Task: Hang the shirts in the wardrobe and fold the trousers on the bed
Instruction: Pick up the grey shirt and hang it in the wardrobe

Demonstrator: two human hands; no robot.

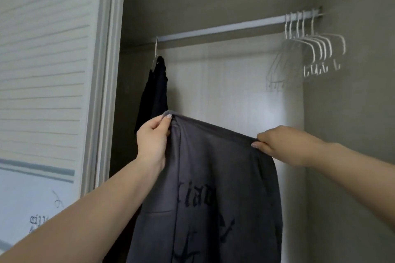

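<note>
At the far left of the frame stands a pale sliding door [42, 66] with thin lines running across it, a grey stripe lower down and some dark scribbles near the lower left corner. Just right of it is the door's white frame, and then the open wardrobe [213, 2] with its grey inner walls. A white rail [224, 28] crosses the wardrobe from left of centre up toward the upper right. At the rail's left end a black garment [155, 92] hangs from a hanger, close to the wardrobe's left wall.

Below that garment, left of centre, the left hand [152, 134] is raised with its fingers curled, pinching the upper left edge of a grey shirt [213, 188]. The shirt is held up in front of the wardrobe opening, under the rail and apart from it, filling the lower middle of the frame; dark lettering is printed on it, and its lower part runs out of the bottom edge. Its top edge stretches, sloping down to the right, to the right hand [275, 145], which pinches the upper right edge with thumb and fingers closed on the cloth.

In the upper right, a cluster of bare white hangers [312, 49] hangs at the rail's right end, near the wardrobe's right wall
</note>
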